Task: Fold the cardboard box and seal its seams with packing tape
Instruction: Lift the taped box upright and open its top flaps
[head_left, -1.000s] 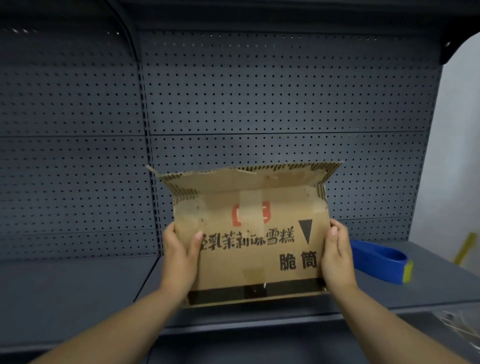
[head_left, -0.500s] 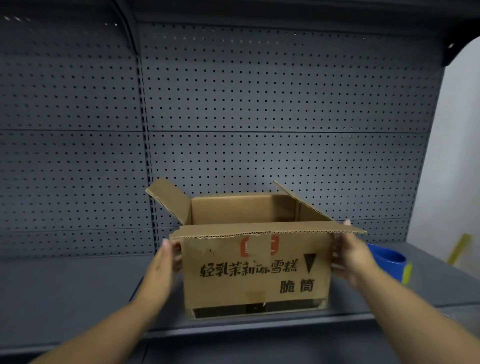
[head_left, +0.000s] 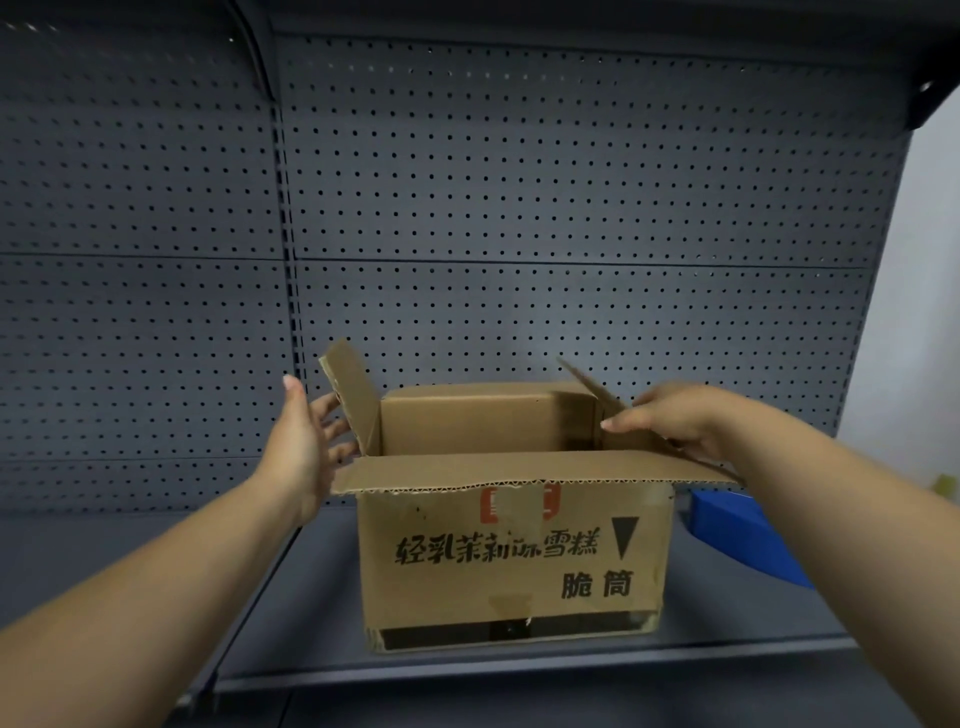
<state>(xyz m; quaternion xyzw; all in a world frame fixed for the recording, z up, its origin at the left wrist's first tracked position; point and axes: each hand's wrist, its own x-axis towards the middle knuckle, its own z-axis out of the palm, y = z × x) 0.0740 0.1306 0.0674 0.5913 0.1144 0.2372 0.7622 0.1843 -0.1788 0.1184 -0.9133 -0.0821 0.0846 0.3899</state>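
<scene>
The cardboard box (head_left: 511, 561) stands upright on the grey metal shelf (head_left: 156, 561), printed side toward the person, its top open. The near long flap (head_left: 519, 470) juts out toward the camera, roughly level, while the two short end flaps stick up. The left hand (head_left: 304, 447) is spread wide, fingers splayed just beside the left end flap (head_left: 353, 395), perhaps brushing its outer face; I can't say for sure that it touches. The right hand (head_left: 675, 421) lies flat, fingers extended, on the right end flap (head_left: 613, 415), which leans inward over the opening. Neither hand grips anything. The far long flap I cannot make out. As I judge it, the body is squared up and the bottom seems closed, since the box holds its shape, but the top is wholly unfolded and untaped. The blue tape dispenser (head_left: 737, 535) sits on the shelf just right of the box, untouched, so folding all top flaps and sealing the seams remain.
</scene>
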